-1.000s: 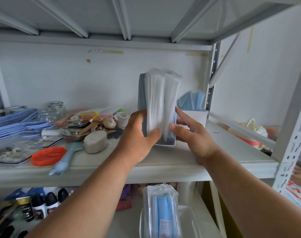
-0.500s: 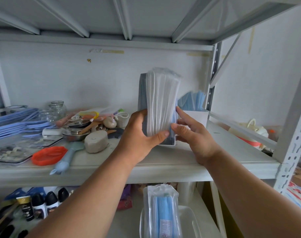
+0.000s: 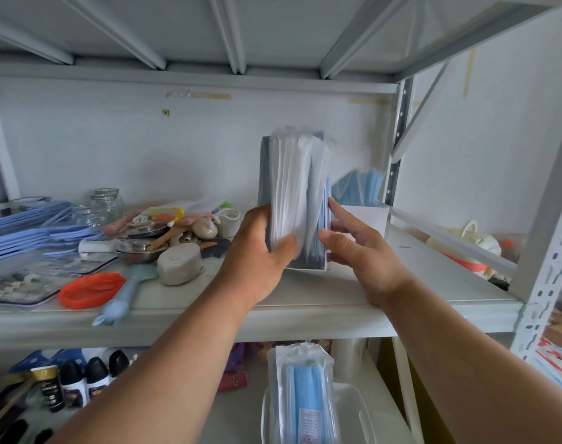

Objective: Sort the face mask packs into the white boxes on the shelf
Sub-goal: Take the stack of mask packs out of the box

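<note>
Several clear-wrapped face mask packs [image 3: 297,187] stand upright in a white box [image 3: 306,264] on the middle shelf. My left hand [image 3: 257,254] grips the left part of the stack, thumb across the front. My right hand [image 3: 359,251] rests its fingers on the stack's right side, where blue masks show in a gap between packs. Behind it a second white box [image 3: 367,217] holds blue mask packs [image 3: 359,187]. One more blue mask pack [image 3: 302,392] stands in a clear tray [image 3: 359,408] on the shelf below.
Left on the shelf [image 3: 305,309] lie an orange lid [image 3: 90,290], a blue spatula [image 3: 122,296], a grey stone-like lump [image 3: 178,264], metal bowls, glass jars [image 3: 108,203] and blue hangers [image 3: 26,229]. Small bottles [image 3: 77,382] stand below left. A metal upright [image 3: 548,251] is at right.
The stack has been split again: my left thumb pulls the front packs leftward and a gap has opened by my right fingers. Both hands stay at the box.
</note>
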A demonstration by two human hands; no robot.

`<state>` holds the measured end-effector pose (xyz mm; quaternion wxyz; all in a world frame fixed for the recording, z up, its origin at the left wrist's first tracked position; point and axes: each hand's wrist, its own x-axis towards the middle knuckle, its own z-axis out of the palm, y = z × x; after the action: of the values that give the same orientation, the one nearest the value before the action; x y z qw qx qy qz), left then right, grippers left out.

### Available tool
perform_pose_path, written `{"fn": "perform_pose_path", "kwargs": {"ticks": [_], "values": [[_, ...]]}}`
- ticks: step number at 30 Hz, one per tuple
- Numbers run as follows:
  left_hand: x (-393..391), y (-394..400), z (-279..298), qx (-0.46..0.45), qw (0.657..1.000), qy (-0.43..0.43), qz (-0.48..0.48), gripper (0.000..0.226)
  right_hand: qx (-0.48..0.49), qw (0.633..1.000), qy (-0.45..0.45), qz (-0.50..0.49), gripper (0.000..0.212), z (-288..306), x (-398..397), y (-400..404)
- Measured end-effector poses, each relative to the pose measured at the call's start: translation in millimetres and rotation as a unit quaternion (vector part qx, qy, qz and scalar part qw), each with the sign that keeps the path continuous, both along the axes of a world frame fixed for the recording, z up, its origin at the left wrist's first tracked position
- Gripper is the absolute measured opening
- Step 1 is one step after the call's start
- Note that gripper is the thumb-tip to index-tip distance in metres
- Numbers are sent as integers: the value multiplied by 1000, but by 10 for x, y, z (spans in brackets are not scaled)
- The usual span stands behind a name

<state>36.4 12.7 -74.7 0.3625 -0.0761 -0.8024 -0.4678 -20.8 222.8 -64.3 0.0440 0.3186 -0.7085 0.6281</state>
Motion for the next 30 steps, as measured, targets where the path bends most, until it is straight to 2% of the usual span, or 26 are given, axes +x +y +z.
{"fn": "perform_pose_path", "kwargs": {"ticks": [6, 15, 19, 30], "values": [[13, 7, 15, 6, 1000, -3, 2, 46, -13, 1000, -4, 3, 85, -4, 5, -17], [80, 37, 5, 11, 1000, 6, -16, 76, -11, 1000, 5, 15, 87, -10, -7, -15], [77, 33, 4, 11, 1000, 6, -17, 83, -12, 1000, 10, 17, 87, -10, -11, -14], [40, 21, -8, 1, 1000, 0, 3, 70, -2, 1000, 10, 16, 92, 27, 61, -16]]}}
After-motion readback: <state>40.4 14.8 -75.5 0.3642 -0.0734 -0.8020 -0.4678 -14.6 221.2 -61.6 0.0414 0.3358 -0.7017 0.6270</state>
